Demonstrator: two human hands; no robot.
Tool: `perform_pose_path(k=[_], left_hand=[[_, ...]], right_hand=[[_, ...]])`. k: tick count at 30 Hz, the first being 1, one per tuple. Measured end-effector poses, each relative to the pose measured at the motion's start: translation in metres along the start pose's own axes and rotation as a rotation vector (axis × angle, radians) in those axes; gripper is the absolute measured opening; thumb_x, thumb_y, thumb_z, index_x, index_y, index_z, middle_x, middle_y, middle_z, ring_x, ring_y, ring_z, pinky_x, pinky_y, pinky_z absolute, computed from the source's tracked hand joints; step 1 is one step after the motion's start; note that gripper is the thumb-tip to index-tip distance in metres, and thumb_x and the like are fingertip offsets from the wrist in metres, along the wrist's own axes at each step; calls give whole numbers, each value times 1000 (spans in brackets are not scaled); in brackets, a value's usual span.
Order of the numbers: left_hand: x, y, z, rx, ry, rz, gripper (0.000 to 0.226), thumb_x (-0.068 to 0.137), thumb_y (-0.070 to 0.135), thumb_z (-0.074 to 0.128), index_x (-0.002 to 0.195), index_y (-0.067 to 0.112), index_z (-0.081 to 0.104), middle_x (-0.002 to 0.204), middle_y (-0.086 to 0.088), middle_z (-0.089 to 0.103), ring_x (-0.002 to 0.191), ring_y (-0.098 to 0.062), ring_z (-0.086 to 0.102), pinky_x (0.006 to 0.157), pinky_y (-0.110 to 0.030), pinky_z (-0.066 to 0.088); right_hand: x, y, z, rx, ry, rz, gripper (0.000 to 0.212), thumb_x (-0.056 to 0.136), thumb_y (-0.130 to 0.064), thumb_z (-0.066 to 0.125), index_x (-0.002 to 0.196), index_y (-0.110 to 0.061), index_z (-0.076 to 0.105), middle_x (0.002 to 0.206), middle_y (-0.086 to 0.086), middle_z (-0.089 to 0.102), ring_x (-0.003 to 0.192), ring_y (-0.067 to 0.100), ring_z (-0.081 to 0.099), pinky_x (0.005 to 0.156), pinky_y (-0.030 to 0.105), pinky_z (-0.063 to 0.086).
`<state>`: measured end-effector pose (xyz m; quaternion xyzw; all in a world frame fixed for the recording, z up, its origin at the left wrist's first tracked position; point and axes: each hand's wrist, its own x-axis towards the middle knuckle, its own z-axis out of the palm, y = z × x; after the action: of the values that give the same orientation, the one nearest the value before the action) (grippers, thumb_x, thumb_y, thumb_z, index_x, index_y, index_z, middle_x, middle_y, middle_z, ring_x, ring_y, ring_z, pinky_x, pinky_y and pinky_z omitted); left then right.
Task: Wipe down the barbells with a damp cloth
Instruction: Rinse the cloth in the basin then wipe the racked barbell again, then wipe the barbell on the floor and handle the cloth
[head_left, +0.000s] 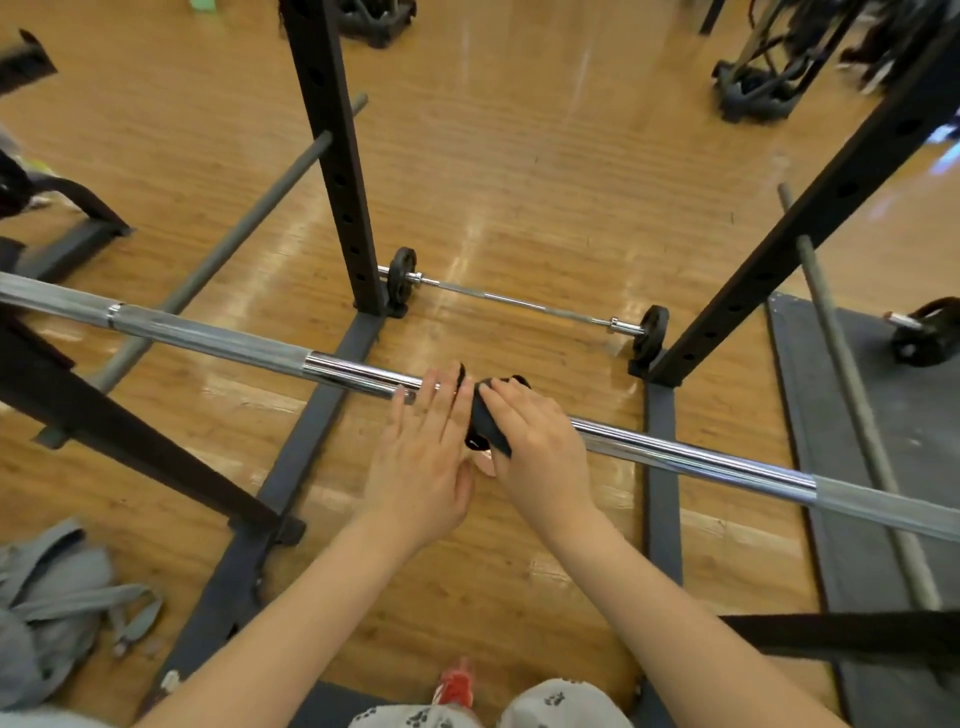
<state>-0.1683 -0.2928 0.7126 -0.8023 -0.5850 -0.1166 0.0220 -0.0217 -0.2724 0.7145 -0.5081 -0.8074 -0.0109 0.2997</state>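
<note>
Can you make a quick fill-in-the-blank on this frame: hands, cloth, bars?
1. The cloth wrapped on the near barbell is ____ in colour.
2. The right hand grips the ____.
3. The left hand lies with straight fingers on the near ____.
4. The small barbell with plates lies on the ____.

Missing words: black; cloth; barbell; floor

My hands (483, 441) hide most of the black cloth (485, 423) and the barbell (218, 338) beneath. Both barbell ends run off frame. Far-right equipment (779, 57) is blurred.
</note>
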Motion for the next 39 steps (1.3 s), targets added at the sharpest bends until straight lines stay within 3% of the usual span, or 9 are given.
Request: perform_pose_path(k=[6,11,16,22,24,29,33,37,39], left_hand=[[20,60,10,-12,-9,190,70,78,31,35,142,4,30,147,-14,41,138,-27,28,112,-44,14],[29,115,10,-43,-75,296,69,76,28,34,141,2,33,144,-14,46,134,-30,43,112,-45,20],[41,171,11,-49,-133,369,64,78,28,39,135,0,49,139,-16,51,129,-29,49,103,-52,42],[50,228,22,-39,-54,433,66,77,28,60,136,1,49,140,-15,50,131,-28,47,112,-44,21],[43,235,23,-36,-77,416,69,77,30,66,137,1,47,142,-15,49,132,-29,45,113,-46,24],[-9,227,41,-113,-194,367,65,84,33,39,141,2,38,146,-14,43,137,-27,37,111,-47,27],[-43,205,64,-162,-373,194,67,90,45,34,143,5,34,147,-7,41,137,-22,39,115,-40,19],[-44,182,72,-495,-441,-81,70,95,52,40,152,20,15,146,19,10,137,3,5,110,-14,-4],[-35,172,80,-724,-553,-241,64,95,40,53,149,27,23,138,22,22,133,5,18,108,-14,12]], right_hand=[[-38,52,-38,-2,-3,67,52,63,1,81,113,-1,66,114,13,67,107,31,63,92,47,50],[-74,95,-76,-79,-30,138,56,71,-4,79,124,-10,61,125,8,62,119,26,56,103,45,37],[-105,129,-112,-126,-36,222,61,71,-3,79,128,-11,58,131,8,59,125,26,52,105,47,31],[-137,168,-141,-191,1,282,59,73,-1,76,129,-8,57,134,10,56,129,27,47,108,50,27],[-145,171,-142,-149,35,263,51,78,-2,69,128,-7,57,135,11,54,130,26,45,109,47,31],[-174,161,-135,-51,89,219,42,79,-8,56,120,-4,63,131,14,55,127,24,45,105,35,35],[-187,152,-107,67,-172,206,54,64,3,79,116,-3,66,119,14,65,112,30,60,97,40,45],[-161,139,-86,311,-505,529,32,92,-11,59,123,-13,61,113,8,65,105,26,60,86,34,48],[-144,139,-68,388,-606,594,26,96,-15,53,121,-15,61,112,6,65,104,23,59,86,31,44]])
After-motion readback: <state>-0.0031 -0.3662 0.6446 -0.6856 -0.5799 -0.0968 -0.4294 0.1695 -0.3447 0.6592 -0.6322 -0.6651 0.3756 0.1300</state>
